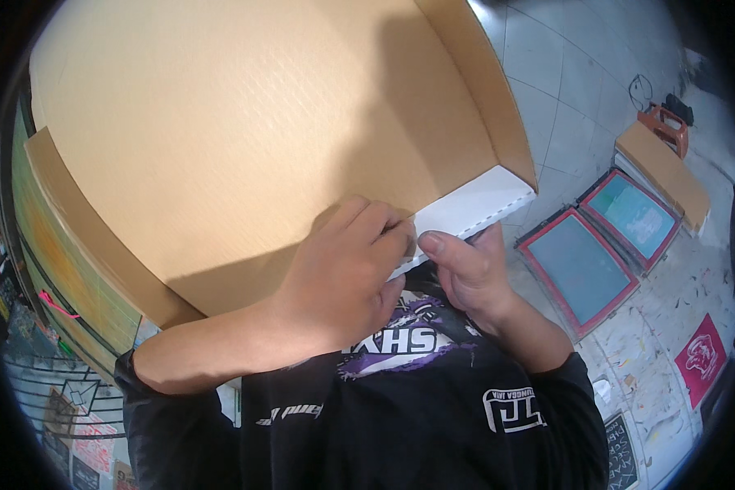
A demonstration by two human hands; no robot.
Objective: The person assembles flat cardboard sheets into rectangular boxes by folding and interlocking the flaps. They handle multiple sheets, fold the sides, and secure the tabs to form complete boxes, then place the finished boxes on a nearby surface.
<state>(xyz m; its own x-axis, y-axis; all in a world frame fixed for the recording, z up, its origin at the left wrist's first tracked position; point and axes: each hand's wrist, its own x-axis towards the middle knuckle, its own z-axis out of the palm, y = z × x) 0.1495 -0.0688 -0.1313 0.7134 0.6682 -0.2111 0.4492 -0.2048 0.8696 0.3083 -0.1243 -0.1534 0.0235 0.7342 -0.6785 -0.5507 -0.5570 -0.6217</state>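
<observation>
A large open cardboard box fills the upper half of the view, brown inside, with a white outer face showing on its near flap. My left hand presses on that flap's lower edge, fingers curled over it. My right hand grips the same flap from the right, thumb on top and fingers underneath. Both hands meet at the flap's edge, close to my chest. A black printed shirt hangs below the hands.
Two red-framed printing screens with blue-green mesh lie on the paint-spattered tiled floor at right. Flat cardboard sheets and an orange object sit beyond them. A red printed cloth lies at far right. Racks stand at left.
</observation>
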